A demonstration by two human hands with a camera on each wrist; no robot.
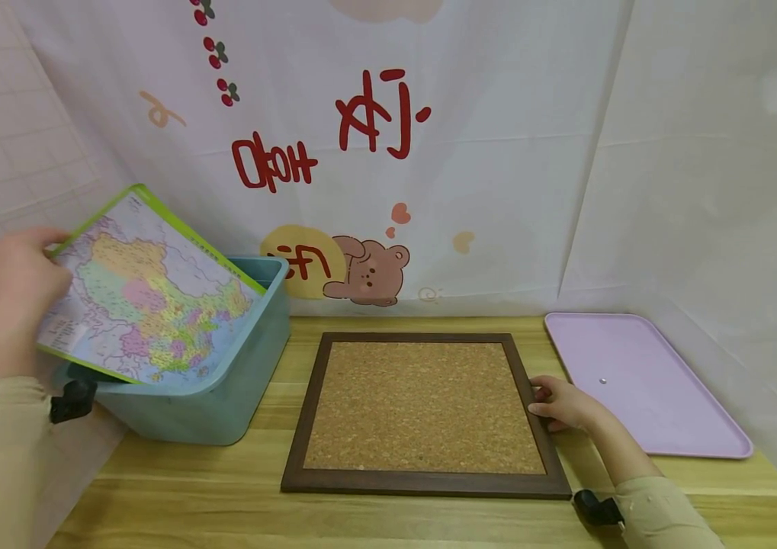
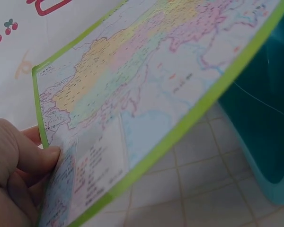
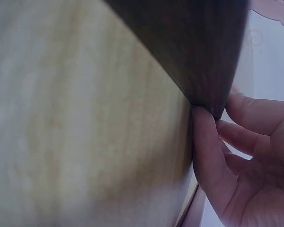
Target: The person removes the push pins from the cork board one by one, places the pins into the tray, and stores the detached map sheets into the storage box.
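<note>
My left hand [image 1: 14, 271] pinches the left edge of a sheet map [image 1: 155, 293] with a bright green border. Tilted, the map leans over the mouth of a blue-green plastic bin [image 1: 251, 381]; its lower right edge overlaps the bin's rim. The left wrist view shows the thumb [image 2: 49, 158] pressed on the map's printed face. On the table lies a cork board [image 1: 422, 412] in a dark brown wooden frame. At its right side, my right hand [image 1: 563, 404] grips the frame's edge. In the right wrist view, thumb and fingers meet the dark frame [image 3: 203, 71] from both sides.
A lilac tray [image 1: 663, 381] lies on the wood-grain table [image 1: 429, 522] at the right, just beyond the right hand. A small shiny round piece [image 1: 603, 380] is on it. Behind the table hangs a white printed cloth [image 1: 498, 152] with red characters and a bear.
</note>
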